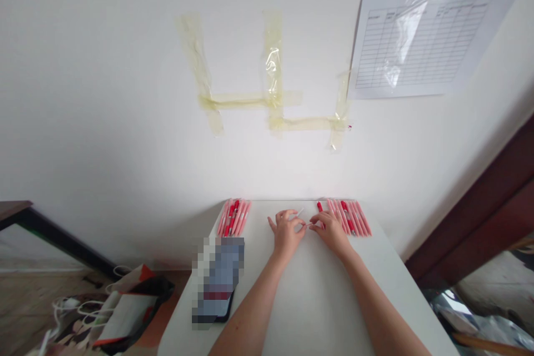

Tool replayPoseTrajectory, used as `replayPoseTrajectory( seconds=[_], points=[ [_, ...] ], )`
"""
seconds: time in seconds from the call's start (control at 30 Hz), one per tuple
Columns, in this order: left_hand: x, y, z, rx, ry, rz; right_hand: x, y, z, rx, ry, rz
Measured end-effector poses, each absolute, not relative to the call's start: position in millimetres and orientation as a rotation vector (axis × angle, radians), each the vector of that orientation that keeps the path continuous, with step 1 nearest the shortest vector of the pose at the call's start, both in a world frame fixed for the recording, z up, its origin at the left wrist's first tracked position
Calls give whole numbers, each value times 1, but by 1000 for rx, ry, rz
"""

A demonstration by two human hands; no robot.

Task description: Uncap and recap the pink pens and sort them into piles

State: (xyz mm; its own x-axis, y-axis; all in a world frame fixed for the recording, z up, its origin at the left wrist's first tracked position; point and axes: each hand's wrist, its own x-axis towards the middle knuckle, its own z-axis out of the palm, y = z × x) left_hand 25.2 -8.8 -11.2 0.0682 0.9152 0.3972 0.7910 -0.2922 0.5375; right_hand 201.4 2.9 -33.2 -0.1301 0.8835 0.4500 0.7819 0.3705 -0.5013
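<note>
- White table: under both hands, pushed against the wall.
- Phone: near-left of the left hand, flat, at the table edge, out of the working spot.
- Wrapped pink pens, right pile: just beside the right hand, laid in a row for easy reach.
- Left pile of pens: left of the left hand, kept apart.
- Left hand: fingers pinched narrow on a thin white stick.
- Right hand: fingertips meet the left's; grip too small to tell.
</note>
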Motion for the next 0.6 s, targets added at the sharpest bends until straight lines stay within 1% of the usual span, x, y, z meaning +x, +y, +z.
replayPoseTrajectory(
  seconds=[0.07, 0.27, 0.6],
  points=[
    [25, -9, -10, 2138, 1759, 1033, 207, 4, -33, -1432, -1933, 171],
    [21, -7, -9, 2106, 1782, 1063, 227, 7, -35, -1504, -1919, -8],
    [22, -8, -7, 2080, 1781, 1063, 220, 3, -36, -1561, -1989, -21]
  ],
)
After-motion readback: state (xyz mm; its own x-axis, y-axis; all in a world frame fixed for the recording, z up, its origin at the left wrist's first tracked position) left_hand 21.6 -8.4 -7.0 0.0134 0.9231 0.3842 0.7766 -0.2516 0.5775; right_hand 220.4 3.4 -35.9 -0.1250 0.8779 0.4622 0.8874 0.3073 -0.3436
